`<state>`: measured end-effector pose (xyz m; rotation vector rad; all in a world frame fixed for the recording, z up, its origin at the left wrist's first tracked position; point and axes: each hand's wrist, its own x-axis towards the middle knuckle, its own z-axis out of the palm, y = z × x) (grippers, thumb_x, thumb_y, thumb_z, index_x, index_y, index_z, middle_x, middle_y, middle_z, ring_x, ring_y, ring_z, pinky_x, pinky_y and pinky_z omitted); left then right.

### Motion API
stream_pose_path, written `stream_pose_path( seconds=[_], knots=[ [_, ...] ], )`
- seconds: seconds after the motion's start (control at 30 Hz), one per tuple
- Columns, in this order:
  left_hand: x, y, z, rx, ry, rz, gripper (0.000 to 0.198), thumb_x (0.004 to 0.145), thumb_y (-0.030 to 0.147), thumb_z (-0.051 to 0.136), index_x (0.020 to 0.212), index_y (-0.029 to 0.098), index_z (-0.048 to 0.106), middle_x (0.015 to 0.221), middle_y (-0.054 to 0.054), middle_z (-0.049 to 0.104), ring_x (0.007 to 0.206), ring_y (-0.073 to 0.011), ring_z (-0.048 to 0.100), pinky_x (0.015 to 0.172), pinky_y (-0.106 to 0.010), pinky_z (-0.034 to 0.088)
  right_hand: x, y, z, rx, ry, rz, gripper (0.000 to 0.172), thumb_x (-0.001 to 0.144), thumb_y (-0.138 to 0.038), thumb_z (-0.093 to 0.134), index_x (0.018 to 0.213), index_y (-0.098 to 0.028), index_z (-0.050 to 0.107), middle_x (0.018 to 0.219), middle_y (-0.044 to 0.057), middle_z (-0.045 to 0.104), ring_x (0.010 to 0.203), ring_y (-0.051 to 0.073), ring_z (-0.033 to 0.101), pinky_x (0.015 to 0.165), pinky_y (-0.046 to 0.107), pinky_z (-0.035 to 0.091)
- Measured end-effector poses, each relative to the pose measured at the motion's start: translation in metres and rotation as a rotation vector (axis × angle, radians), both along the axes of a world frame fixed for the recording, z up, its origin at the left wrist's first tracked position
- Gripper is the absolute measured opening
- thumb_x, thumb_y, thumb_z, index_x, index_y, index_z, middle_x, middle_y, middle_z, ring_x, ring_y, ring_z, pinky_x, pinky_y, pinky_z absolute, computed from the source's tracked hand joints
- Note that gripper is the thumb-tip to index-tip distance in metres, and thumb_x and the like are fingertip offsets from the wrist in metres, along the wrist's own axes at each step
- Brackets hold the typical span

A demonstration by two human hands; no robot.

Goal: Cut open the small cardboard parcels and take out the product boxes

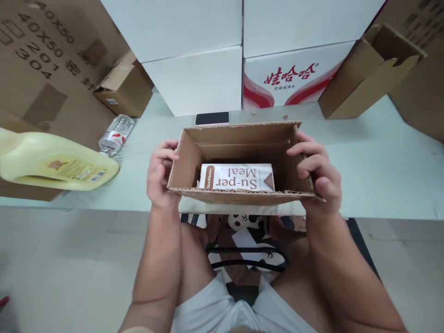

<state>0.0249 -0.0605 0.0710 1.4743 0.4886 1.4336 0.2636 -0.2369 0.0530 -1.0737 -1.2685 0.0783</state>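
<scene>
An open brown cardboard box point(239, 138) sits at the near edge of the pale table point(374, 157). Inside it lies a white and brown carton point(237, 177) printed "Su-per Meal". My left hand point(160, 173) grips the box's left wall, fingers curled over the rim. On the other side, my right hand point(317, 172) clasps the right wall, its fingers hooked inside the box.
A yellow jug point(52, 165) lies on its side at the left, with a clear plastic bottle point(115, 134) behind it. A black phone point(212, 118) lies behind the box. White cartons point(194, 78) and brown boxes point(367, 74) line the back. My knees and a stool show below.
</scene>
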Motion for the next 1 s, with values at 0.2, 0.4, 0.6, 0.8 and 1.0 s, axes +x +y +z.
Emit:
stream_pose_path(
  seconds=[0.2,0.4,0.6,0.8,1.0],
  knots=[
    [0.012,-0.002,0.082,0.212,0.424,-0.264,0.02,0.077,0.045,0.082,0.083,0.028,0.075,0.082,-0.004,0.071,0.078,-0.0238,0.067,0.077,-0.042,0.058,-0.001,0.0,0.005,-0.106,-0.018,0.049,0.048,0.097,-0.061,0.04,0.07,-0.024,0.057,0.104,0.007,0.068,0.135,0.033,0.055,0.127,0.057,0.031],
    [0.064,0.014,0.067,0.246,1.023,-0.592,0.061,0.067,0.051,0.086,0.121,0.025,0.071,0.111,-0.005,0.077,0.107,-0.0294,0.073,0.095,-0.036,0.055,-0.002,-0.001,0.005,-0.065,0.003,0.054,0.046,0.097,-0.059,0.042,0.071,-0.024,0.057,0.109,0.008,0.069,0.138,0.033,0.054,0.124,0.056,0.034],
    [0.082,0.023,0.042,0.518,1.267,-0.885,0.089,0.06,0.047,0.088,0.141,0.025,0.061,0.14,-0.009,0.069,0.122,-0.0339,0.068,0.101,-0.036,0.052,-0.009,-0.005,0.001,-0.017,0.032,-0.065,0.047,0.097,-0.06,0.035,0.073,-0.023,0.052,0.124,0.006,0.066,0.146,0.034,0.046,0.125,0.059,0.032],
    [0.084,0.014,0.045,0.478,1.332,-0.675,0.082,0.058,0.034,0.089,0.136,0.029,0.064,0.123,-0.01,0.074,0.109,-0.0368,0.073,0.099,-0.041,0.053,-0.016,0.001,-0.01,0.011,0.118,-0.193,0.038,0.098,-0.056,0.034,0.101,-0.026,0.056,0.139,0.008,0.055,0.142,0.032,0.048,0.116,0.052,0.041],
    [0.082,0.05,0.089,0.249,1.181,-0.566,0.087,0.055,0.023,0.096,0.135,0.02,0.064,0.113,-0.008,0.076,0.105,-0.0333,0.074,0.103,-0.045,0.054,-0.021,0.014,-0.04,-0.192,0.389,-0.389,0.027,0.1,-0.044,0.034,0.107,-0.025,0.052,0.102,0.006,0.058,0.1,0.022,0.059,0.088,0.038,0.048]
  ],
)
